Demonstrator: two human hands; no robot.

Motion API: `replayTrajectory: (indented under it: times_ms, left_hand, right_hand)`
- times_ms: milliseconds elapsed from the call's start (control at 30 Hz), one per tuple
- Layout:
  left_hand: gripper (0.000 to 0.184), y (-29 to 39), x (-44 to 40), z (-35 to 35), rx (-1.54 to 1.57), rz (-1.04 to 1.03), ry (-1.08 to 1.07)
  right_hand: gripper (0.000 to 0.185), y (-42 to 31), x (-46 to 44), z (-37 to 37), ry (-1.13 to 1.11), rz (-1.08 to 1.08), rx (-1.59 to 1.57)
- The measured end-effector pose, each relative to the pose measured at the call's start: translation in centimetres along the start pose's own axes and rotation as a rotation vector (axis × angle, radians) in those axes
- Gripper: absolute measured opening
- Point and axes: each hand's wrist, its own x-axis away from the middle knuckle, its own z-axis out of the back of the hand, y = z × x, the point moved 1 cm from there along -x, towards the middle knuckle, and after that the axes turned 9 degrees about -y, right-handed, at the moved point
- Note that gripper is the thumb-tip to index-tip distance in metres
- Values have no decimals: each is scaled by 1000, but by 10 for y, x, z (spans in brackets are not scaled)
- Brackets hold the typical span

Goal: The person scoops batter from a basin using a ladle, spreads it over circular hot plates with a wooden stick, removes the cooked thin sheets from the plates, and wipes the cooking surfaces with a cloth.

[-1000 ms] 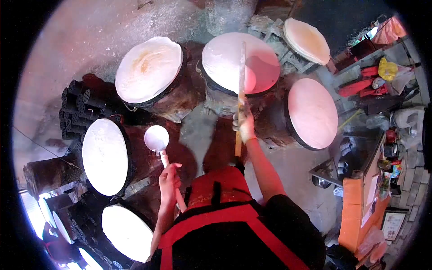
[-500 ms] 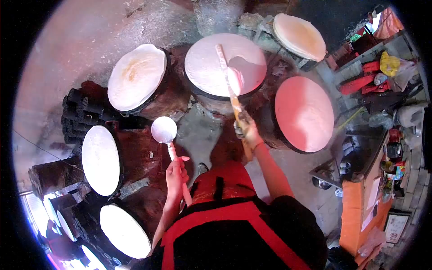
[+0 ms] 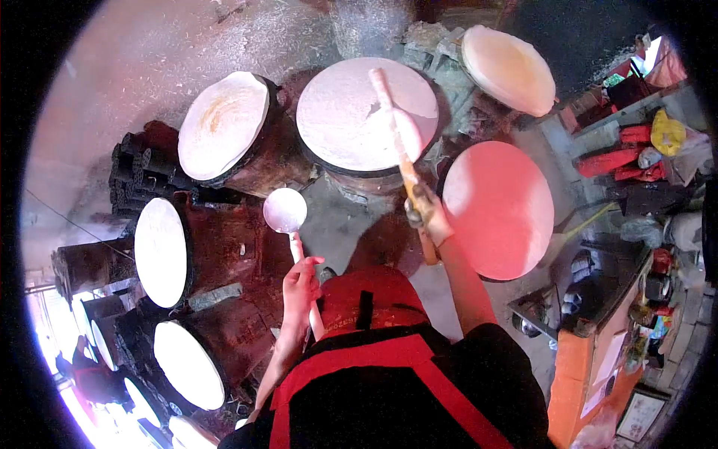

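My left hand (image 3: 301, 286) is wrapped round the handle of a round white ladle (image 3: 285, 210), its bowl pointing away from me. My right hand (image 3: 426, 209) grips a long wooden stick (image 3: 407, 170) with a pale, coated far end. That end lies over the white-covered round griddle (image 3: 336, 112) at the top middle; whether it touches the surface I cannot tell. Just right of my right hand is another round griddle (image 3: 497, 209) with a pale layer, lit red. A griddle with a browned sheet (image 3: 224, 123) stands at the upper left.
Pale round sheets (image 3: 508, 69) lie stacked at the upper right. More white-topped griddles (image 3: 161, 253) (image 3: 188, 365) stand on the left, beside dark perforated cylinders (image 3: 138, 170). An orange-sided table (image 3: 572, 378) is at the lower right. Another person (image 3: 96, 380) is at the lower left.
The stick's far end has swung left, then slightly right, over the top middle griddle. My right hand has shifted right and nearer me. The ladle has moved a little right; both hands keep their holds.
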Motion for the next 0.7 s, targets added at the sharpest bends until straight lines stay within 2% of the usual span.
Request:
replayTrajectory:
  times_ms: [67,167,200,267,333,367,433,467,500,533,600,633,700]
  left_hand:
    - [28,-1,-1,-3,14,16,15]
    - [33,11,-2,-11,-32,42,25]
    - [35,16,-3,-15,-9,49,73]
    - [38,28,-6,-23,35,63,163]
    - [38,38,-6,-24,135,13,134]
    - [38,41,-6,-22,189,-10,122]
    - [37,43,-12,-3,79,18,-27]
    - [37,44,-14,4,24,31,-101]
    - [33,48,-14,6,39,58,-88]
    - [32,46,-19,9,41,47,-104]
    - [28,41,-33,18,45,22,-139]
    - [23,42,-35,21,79,54,-147]
    - [22,41,-39,23,154,99,-220]
  right_hand:
    - [21,-14,-24,16,-70,-68,-319]
    - [19,-36,-59,-3,166,150,-160]
    - [30,-37,-68,-11,143,229,-107]
    - [27,-26,-83,-37,252,121,57]
    - [23,-24,-74,-55,78,65,380]
    - [35,-26,-60,-63,65,41,396]
    - [32,-8,-47,-48,347,349,318]
    - [34,4,-40,-44,391,396,207]
    - [36,8,-29,-48,434,449,98]
    - [42,5,-18,-65,381,393,-78]
    - [41,31,-53,-75,376,837,423]
    - [39,27,-52,-76,308,559,389]
    - [33,5,-33,-88,187,219,196]
